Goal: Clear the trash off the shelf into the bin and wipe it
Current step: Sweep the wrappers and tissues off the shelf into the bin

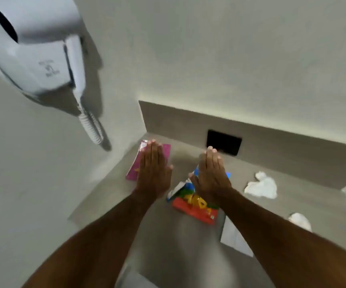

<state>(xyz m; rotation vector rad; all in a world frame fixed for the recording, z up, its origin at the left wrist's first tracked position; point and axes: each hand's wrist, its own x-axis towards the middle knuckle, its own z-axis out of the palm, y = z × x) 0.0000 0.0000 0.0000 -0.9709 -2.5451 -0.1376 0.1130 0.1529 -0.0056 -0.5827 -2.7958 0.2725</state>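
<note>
Head view: flat, empty hands over a littered grey shelf [292, 163].

Left hand [153, 173] and right hand [211, 175] spread flat, fingers straight and together, gripping nothing. Under the left, a pink wrapper [133, 169]; under the right, a red, green and blue wrapper [195, 206] with yellow print too blurred to read. Further right, a crumpled white tissue [261, 186] and a second white scrap [300, 221]. On the wall upper left, a white hair dryer [32, 53], marking unreadable; behind the hands, a black plate [224, 142].
</note>
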